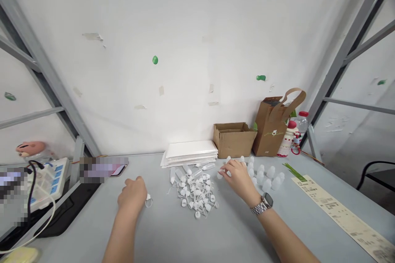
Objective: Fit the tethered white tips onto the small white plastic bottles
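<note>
Along the back of the grey counter, a stack of white envelopes lies flat beside an open cardboard box, with a brown paper bag next to it and a red-capped bottle farther right. A long printed paper strip lies on the right; a phone and a black mat lie on the left. The envelopes and box bound the working space behind, and the right hand hides some of the translucent domed pieces standing under and beside it. Its fingers are partly bent, near one such piece by the thumb; I cannot tell whether they grip it. The left hand is curled, its fingers mostly hidden, with a white looped cap at its edge; whether it is held is unclear. Between the hands lies a loose heap of small white caps with thin ring straps, tumbled at all angles, with clear tubes lying along its far side.
</note>
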A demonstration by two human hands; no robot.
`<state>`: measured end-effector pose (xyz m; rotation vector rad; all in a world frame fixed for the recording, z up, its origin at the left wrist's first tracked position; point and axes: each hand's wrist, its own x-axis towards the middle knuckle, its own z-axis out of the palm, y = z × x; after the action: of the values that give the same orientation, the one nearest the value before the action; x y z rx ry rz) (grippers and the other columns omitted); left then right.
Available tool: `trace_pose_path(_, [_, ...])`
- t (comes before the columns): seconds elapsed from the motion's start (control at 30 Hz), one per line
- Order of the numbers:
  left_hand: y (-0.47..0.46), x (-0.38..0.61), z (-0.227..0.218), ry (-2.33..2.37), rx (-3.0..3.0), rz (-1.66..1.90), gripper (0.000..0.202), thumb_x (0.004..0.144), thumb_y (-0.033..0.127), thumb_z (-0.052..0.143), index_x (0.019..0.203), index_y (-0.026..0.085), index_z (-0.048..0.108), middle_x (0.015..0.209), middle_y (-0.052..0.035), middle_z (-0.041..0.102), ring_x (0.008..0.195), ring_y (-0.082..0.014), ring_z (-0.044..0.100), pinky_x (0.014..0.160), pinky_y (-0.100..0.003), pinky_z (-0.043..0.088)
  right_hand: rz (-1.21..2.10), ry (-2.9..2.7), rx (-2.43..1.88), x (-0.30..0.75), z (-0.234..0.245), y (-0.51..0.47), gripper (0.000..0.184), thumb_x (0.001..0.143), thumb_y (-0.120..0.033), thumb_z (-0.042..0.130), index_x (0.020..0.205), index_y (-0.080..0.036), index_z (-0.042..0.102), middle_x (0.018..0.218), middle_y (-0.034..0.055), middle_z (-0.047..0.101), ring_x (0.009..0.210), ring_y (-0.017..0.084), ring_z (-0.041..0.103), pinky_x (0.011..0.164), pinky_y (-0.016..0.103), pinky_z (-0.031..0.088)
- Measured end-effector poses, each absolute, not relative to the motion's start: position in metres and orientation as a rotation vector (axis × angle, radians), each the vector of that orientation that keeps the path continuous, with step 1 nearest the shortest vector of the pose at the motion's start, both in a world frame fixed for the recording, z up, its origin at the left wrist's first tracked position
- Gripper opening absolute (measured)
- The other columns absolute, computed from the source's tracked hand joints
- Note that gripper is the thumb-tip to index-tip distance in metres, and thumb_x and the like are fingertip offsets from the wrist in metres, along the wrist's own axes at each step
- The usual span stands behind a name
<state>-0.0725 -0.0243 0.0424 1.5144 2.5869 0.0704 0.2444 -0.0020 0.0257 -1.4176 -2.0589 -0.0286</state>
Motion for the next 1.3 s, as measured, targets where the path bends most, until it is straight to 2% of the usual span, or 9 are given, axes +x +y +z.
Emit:
trace_pose_path(0.17, [-0.022, -0.066, 0.034, 2.466, 1.637, 0.134, 0.028, 0.072, 0.008, 0.034, 0.084, 0.016, 0.057, 0.091, -0.0161, 0.053, 0.077, -0.0255, 0.059, 0.059, -0.03, 0.041, -0.194, -2.119, -1.462, 0.245, 0.018, 0.001, 0.013, 0.08, -0.02, 0.054, 0.075, -0.019, 0.066, 0.078, 0.0079, 0.06, 0.078, 0.025, 0.05, 0.068, 0.036, 0.031])
trace_pose_path(0.37, [-0.016, -0.058, 0.026, 2.342, 1.734, 0.204, 0.028, 0.074, 0.009, 0.033, 0.083, 0.02, 0.058, 0.091, -0.0115, 0.054, 0.074, -0.0208, 0.059, 0.059, -0.027, 0.042, -0.291, -2.121, -1.461, 0.247, 0.015, 0.004, 0.016, 0.082, -0.021, 0.052, 0.074, -0.019, 0.066, 0.074, 0.0067, 0.059, 0.074, 0.023, 0.052, 0.065, 0.033, 0.032])
trace_pose_path(0.53, [-0.011, -0.056, 0.018, 2.363, 1.736, 0.212, 0.019, 0.072, 0.021, 0.046, 0.088, 0.018, 0.057, 0.095, -0.0137, 0.055, 0.085, -0.0262, 0.058, 0.065, -0.03, 0.042, -0.326, -2.067, -1.432, 0.246, 0.017, 0.003, 0.023, 0.087, -0.027, 0.044, 0.096, -0.017, 0.062, 0.076, 0.0073, 0.059, 0.072, 0.022, 0.052, 0.065, 0.032, 0.034])
trace_pose_path(0.7, [-0.01, -0.052, 0.02, 2.386, 1.727, 0.252, 0.037, 0.069, 0.01, 0.041, 0.102, 0.019, 0.051, 0.097, -0.0149, 0.059, 0.087, -0.0292, 0.059, 0.067, -0.036, 0.042, -0.325, -2.011, -1.384, 0.241, 0.021, -0.002, 0.032, 0.09, -0.031, 0.036, 0.109, -0.014, 0.054, 0.077, 0.0072, 0.057, 0.071, 0.021, 0.051, 0.065, 0.032, 0.036])
trace_pose_path(0.8, [-0.009, -0.047, 0.026, 2.378, 1.747, 0.306, 0.041, 0.07, 0.011, 0.04, 0.11, 0.018, 0.046, 0.093, -0.012, 0.062, 0.088, -0.0278, 0.059, 0.074, -0.04, 0.04, -0.217, -1.985, -1.301, 0.233, 0.023, -0.009, 0.031, 0.09, -0.031, 0.035, 0.111, -0.015, 0.052, 0.072, 0.0046, 0.055, 0.067, 0.019, 0.05, 0.068, 0.034, 0.037])
trace_pose_path(0.87, [-0.009, -0.042, 0.031, 2.287, 1.761, 0.464, 0.041, 0.072, 0.018, 0.043, 0.113, 0.019, 0.042, 0.092, -0.0089, 0.064, 0.087, -0.0243, 0.06, 0.077, -0.037, 0.041, -0.063, -1.978, -1.239, 0.226, 0.023, -0.016, 0.03, 0.09, -0.031, 0.036, 0.111, -0.017, 0.051, 0.07, 0.003, 0.055, 0.066, 0.018, 0.05, 0.072, 0.035, 0.038])
trace_pose_path(1.0, [-0.014, -0.021, 0.037, 1.721, 1.789, 0.906, 0.043, 0.071, 0.029, 0.051, 0.111, 0.018, 0.044, 0.09, -0.0061, 0.064, 0.085, -0.0182, 0.06, 0.077, -0.028, 0.044, 0.446, -1.915, -1.152, 0.205, 0.02, -0.031, 0.033, 0.087, -0.036, 0.043, 0.115, -0.02, 0.047, 0.076, 0.0021, 0.058, 0.068, 0.016, 0.052, 0.07, 0.031, 0.042])
trace_pose_path(1.13, [-0.028, 0.007, 0.035, 1.325, 1.881, 0.885, 0.043, 0.07, 0.029, 0.056, 0.112, 0.023, 0.048, 0.092, -0.0039, 0.064, 0.09, -0.0189, 0.058, 0.082, -0.031, 0.043, 0.752, -1.845, -1.116, 0.19, 0.014, -0.043, 0.046, 0.084, -0.038, 0.048, 0.126, -0.021, 0.036, 0.08, 0.0013, 0.057, 0.07, 0.016, 0.053, 0.066, 0.028, 0.044])
trace_pose_path(1.3, [-0.037, 0.026, 0.031, 1.235, 1.885, 0.846, 0.04, 0.069, 0.027, 0.059, 0.109, 0.026, 0.052, 0.095, -0.0031, 0.065, 0.095, -0.02, 0.057, 0.084, -0.031, 0.042, 0.693, -1.851, -1.121, 0.187, 0.011, -0.044, 0.021, 0.084, -0.032, 0.047, 0.101, -0.021, 0.053, 0.074, 0.0005, 0.057, 0.068, 0.016, 0.052, 0.064, 0.028, 0.042])
